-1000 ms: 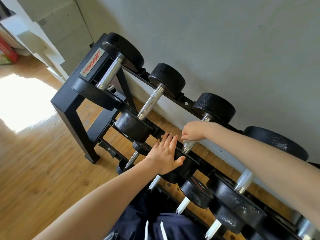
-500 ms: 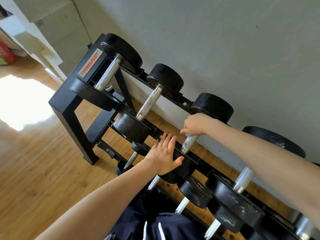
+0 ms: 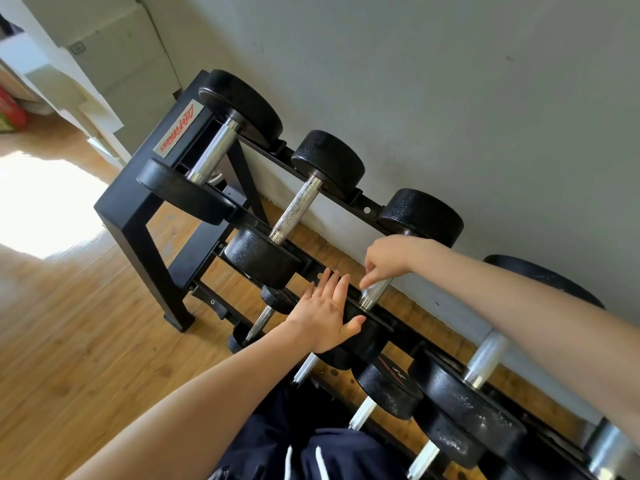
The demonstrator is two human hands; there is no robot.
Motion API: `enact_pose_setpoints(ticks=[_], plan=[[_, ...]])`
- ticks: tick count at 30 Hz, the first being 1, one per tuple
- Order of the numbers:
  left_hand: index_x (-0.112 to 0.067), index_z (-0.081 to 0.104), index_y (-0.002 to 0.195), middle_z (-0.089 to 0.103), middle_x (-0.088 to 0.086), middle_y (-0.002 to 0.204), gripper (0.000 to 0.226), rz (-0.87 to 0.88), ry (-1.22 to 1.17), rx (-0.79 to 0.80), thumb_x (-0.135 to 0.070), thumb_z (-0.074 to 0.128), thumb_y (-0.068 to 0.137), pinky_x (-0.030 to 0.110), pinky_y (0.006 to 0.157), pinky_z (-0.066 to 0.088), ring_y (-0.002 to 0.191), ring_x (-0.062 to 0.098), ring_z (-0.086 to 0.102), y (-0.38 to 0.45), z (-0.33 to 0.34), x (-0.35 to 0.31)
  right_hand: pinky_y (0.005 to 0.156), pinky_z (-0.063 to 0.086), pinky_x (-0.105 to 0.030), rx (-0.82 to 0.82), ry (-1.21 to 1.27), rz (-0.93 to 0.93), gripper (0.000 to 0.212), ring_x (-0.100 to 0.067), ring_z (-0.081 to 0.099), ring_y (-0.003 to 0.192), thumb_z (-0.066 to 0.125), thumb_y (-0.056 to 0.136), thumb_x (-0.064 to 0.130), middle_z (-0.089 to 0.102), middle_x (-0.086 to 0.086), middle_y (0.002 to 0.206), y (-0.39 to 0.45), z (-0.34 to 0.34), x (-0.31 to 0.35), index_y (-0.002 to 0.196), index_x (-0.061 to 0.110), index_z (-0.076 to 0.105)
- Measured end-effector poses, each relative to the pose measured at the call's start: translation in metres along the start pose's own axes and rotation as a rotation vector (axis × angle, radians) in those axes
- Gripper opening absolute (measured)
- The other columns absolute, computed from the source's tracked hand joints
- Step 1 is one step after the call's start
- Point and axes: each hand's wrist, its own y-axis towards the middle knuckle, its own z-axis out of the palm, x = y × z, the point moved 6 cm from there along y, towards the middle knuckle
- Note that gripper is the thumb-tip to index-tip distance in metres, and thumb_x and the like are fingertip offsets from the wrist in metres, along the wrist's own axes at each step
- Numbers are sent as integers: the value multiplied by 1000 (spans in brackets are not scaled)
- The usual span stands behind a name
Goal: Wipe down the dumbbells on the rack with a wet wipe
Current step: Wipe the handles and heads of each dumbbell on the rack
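We're mid-wipe on the third dumbbell (image 3: 398, 258) of the rack (image 3: 135, 216): right hand (image 3: 389, 259) has its grip curled on the handle (image 3: 374, 292), wipe not visible, while left hand (image 3: 323, 317) lies flat, grip released, on the near head just below. Next move, we judge: work down the handle, then the heads. No containers in view.

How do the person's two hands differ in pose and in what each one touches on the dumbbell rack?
The left hand lies flat with straight, spread fingers pressed on the black near-end weight of the third top-row dumbbell; the right hand is curled, fingers bent round that dumbbell's knurled chrome handle. The left hand sits nearer the camera, the right nearer the grey wall. Both touch the same dumbbell; no wet wipe is visible in either.
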Motion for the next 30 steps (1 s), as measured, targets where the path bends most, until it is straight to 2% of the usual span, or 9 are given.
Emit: enact_pose_setpoints(ticks=[4, 9, 12, 15, 18, 21, 26, 27, 30], plan=[[-12, -10, 154, -10, 11, 162, 82, -4, -3, 5, -61, 24, 98, 46, 121, -3, 148, 26, -18, -1, 0, 0, 92, 48, -31, 64, -57, -46, 66, -18, 57, 110, 65, 81, 52, 61, -1, 124, -3, 13, 16, 134, 15, 53], [-12, -10, 154, -10, 11, 162, 82, -2, -3, 4, -60, 24, 98, 47, 121, -1, 148, 26, -17, -1, -1, 0, 75, 45, -27, 18, -319, 10, 64, -17, 61, 95, 59, 83, 59, 64, -3, 105, -7, -4, 2, 125, 11, 56], [-12, -10, 154, -9, 11, 162, 81, -4, -2, 2, -60, 25, 98, 47, 121, -1, 148, 25, -17, -1, -1, 0, 83, 49, -31, 25, -339, -17, 69, -21, 61, 102, 58, 82, 60, 62, -6, 113, -2, 9, 17, 128, 8, 52], [-12, -8, 154, -8, 11, 163, 81, -11, -13, 1, -60, 25, 98, 47, 121, 0, 148, 26, -16, -2, -1, -1, 92, 45, -32, 71, -187, -39, 65, -21, 55, 115, 63, 85, 48, 56, -4, 129, -6, 18, 21, 137, 14, 46], [-11, -9, 154, -8, 12, 162, 81, -9, -5, 2, -59, 26, 99, 47, 121, 0, 148, 26, -15, -3, -3, -2, 90, 44, -28, 79, -127, -4, 57, -17, 57, 109, 68, 83, 37, 60, -1, 123, -10, 8, 5, 135, 19, 50], [-11, -9, 154, -8, 12, 162, 81, -9, 4, -2, -58, 26, 99, 47, 122, 0, 148, 27, -15, -5, -3, -2, 83, 40, -26, 72, -196, 44, 53, -19, 56, 109, 69, 84, 31, 60, -3, 121, -10, -2, -5, 132, 15, 51], [-11, -9, 154, -8, 11, 162, 80, -11, 10, -3, -59, 24, 99, 46, 122, -1, 148, 26, -15, -4, -3, -3, 94, 47, -40, 155, -487, 60, 46, -25, 60, 104, 71, 83, 29, 61, -6, 116, 7, 21, 14, 122, 11, 53], [-12, -9, 154, -8, 11, 162, 80, -14, 11, -2, -59, 24, 99, 46, 122, -1, 148, 26, -15, -4, -2, -3, 98, 44, -41, 138, -515, 59, 45, -25, 59, 106, 70, 83, 28, 61, -5, 118, 8, 24, 16, 122, 11, 54], [-11, -9, 154, -8, 11, 162, 80, -15, 14, -6, -59, 24, 99, 46, 122, -1, 148, 26, -15, -4, -2, -2, 115, 18, -44, -6, -507, 80, 44, -23, 51, 120, 62, 88, 15, 56, -4, 126, -5, 16, 12, 129, 12, 49]])
